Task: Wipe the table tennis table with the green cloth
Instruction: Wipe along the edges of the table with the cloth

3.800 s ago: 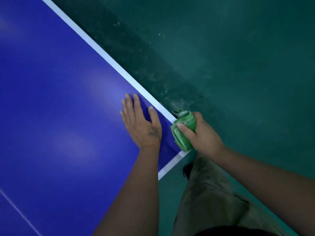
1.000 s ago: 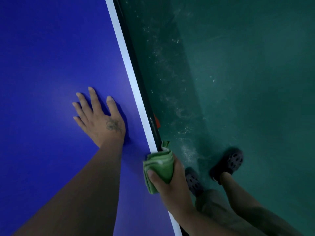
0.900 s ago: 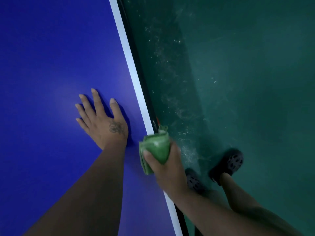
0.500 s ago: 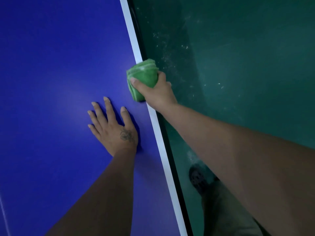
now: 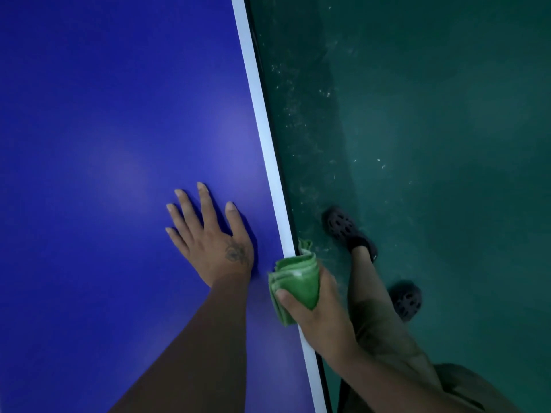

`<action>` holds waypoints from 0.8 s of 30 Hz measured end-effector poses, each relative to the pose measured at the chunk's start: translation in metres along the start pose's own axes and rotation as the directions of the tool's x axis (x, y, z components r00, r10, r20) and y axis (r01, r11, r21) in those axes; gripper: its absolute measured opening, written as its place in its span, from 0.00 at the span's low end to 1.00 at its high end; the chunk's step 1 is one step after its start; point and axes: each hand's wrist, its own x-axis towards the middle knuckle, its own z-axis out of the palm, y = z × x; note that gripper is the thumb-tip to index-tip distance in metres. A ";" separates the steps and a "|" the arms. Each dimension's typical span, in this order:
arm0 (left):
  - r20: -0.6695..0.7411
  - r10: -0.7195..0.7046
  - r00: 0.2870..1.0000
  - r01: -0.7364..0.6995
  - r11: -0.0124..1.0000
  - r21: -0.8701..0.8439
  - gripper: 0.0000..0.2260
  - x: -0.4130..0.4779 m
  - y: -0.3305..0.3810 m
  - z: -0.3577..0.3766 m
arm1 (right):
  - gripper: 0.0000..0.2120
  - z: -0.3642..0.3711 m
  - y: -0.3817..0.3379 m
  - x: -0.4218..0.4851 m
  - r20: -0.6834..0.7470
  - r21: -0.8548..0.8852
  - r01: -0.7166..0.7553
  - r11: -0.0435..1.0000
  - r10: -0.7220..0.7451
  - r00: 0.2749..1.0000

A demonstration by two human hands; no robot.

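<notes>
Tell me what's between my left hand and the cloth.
Only a narrow strip of bare blue table, seen in the head view. The left hand lies flat on it; the right hand grips the cloth at the table's edge.

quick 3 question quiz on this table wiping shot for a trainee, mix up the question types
1. True or false: the left hand lies flat, fingers spread, on the blue table.
2. Where is the green cloth? A: at the white edge line on the table's side. B: in the middle of the table. C: under the left hand.
3. Which hand has the cloth in its grip?

Key: 1 true. 2 A. 3 the right hand, thumb curled over the folded cloth.
</notes>
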 end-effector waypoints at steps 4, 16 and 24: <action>-0.004 0.018 1.000 -0.018 1.000 -0.006 0.29 0.001 -0.003 0.001 | 0.31 0.018 -0.053 0.045 -0.086 0.043 0.049 0.998 -0.045 0.995; 0.052 0.010 0.999 -0.011 1.000 0.023 0.29 0.004 -0.003 0.000 | 0.44 0.027 -0.287 0.293 0.042 -0.179 0.156 0.971 -0.151 0.988; 0.077 0.022 0.997 -0.022 1.000 -0.002 0.29 0.078 0.030 0.007 | 0.38 0.006 -0.243 0.255 0.115 -0.113 0.168 0.979 -0.155 0.981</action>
